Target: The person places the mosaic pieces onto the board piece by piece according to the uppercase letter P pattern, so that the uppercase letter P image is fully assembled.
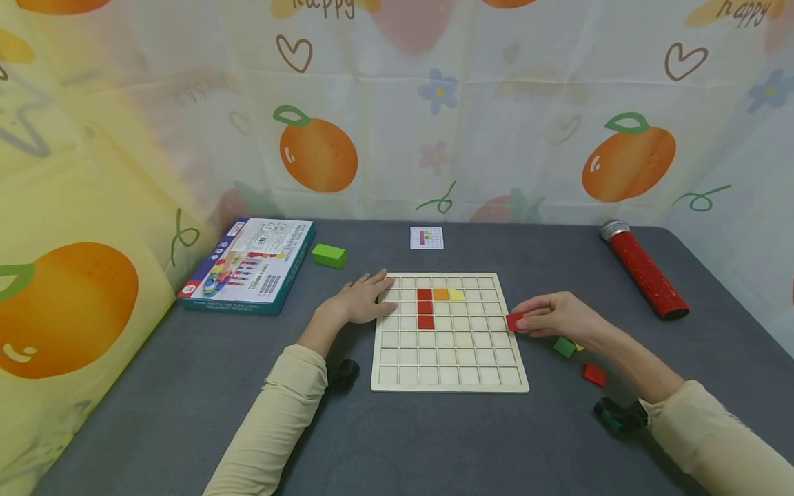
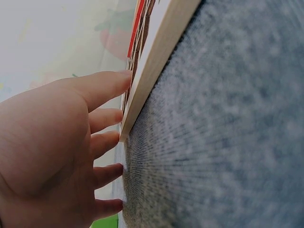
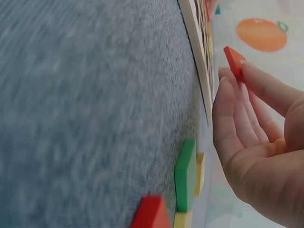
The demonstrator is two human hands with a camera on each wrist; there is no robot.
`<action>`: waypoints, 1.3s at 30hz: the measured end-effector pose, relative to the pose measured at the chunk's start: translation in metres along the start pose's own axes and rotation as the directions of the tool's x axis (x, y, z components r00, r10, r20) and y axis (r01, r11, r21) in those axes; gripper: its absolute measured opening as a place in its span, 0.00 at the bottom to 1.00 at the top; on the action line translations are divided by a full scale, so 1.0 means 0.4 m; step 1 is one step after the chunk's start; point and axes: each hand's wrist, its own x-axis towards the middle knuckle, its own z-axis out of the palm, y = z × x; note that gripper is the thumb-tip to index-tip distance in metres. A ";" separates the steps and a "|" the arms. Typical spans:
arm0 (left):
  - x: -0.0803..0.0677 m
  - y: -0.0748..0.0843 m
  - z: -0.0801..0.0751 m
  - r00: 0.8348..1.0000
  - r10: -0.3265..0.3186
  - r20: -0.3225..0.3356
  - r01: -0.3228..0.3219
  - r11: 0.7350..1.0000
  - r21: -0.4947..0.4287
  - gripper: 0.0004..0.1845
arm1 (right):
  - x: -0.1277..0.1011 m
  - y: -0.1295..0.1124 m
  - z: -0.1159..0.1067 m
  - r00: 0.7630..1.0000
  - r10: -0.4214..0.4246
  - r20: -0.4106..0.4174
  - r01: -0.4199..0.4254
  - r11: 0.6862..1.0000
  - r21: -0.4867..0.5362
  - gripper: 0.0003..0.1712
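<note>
Table (image 1: pixel 434 441): grey felt surface; carries everything below.
Backdrop (image 1: pixel 496 103): cloth printed with oranges and hearts; "happy" readable at the top edge.
Grid board (image 1: pixel 449 375): wooden, lies flat at centre; three red tiles, one orange and one yellow sit in its upper rows.
Game box (image 1: pixel 248 265): flat at far left, print too small to read.
Red tube (image 1: pixel 645 270): lies at far right, silver cap end away from me.
My left hand (image 1: pixel 362 300): fingers straight, flat on the table, fingertips on the board's left edge; the left wrist view confirms contact with the rim.
My right hand (image 1: pixel 555 315): pinches a red tile (image 1: pixel 514 321) at the board's right edge.
Red tile, attitude: right wrist view shows it raised off the board, tilted on edge; head view hides that gap.
Loose tiles: green tile (image 1: pixel 564 346) and spare red tile (image 1: pixel 593 375) lie beside my right wrist.
Pattern card (image 1: pixel 426 238): beyond the board; print unreadable.
Green block (image 1: pixel 329 255): near the box.
</note>
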 end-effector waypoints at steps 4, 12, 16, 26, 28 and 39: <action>0.002 -0.002 0.001 1.000 -0.001 0.000 0.001 1.000 0.003 0.36 | 0.012 -0.004 0.014 1.000 -0.010 0.010 0.010 0.999 0.035 0.28; 0.002 -0.002 -0.002 1.000 0.005 0.005 -0.005 1.000 -0.002 0.36 | 0.033 -0.015 0.043 1.000 0.008 0.017 -0.009 0.999 0.043 0.27; 0.001 -0.003 -0.002 1.000 0.010 0.008 -0.010 1.000 -0.003 0.36 | 0.039 -0.020 0.059 1.000 0.009 0.026 -0.010 0.999 0.041 0.25; 0.002 -0.003 0.000 1.000 0.010 0.001 -0.010 1.000 -0.003 0.35 | 0.055 -0.031 0.094 0.999 0.007 0.043 -0.010 0.997 0.077 0.25; 0.001 -0.002 0.000 1.000 0.011 0.001 -0.011 1.000 -0.004 0.35 | 0.056 -0.036 0.101 0.999 0.014 0.043 -0.017 0.997 0.073 0.25; 0.001 -0.002 -0.002 1.000 0.002 0.009 -0.002 1.000 0.001 0.36 | 0.069 -0.056 0.138 0.997 0.003 0.073 -0.008 0.997 0.073 0.23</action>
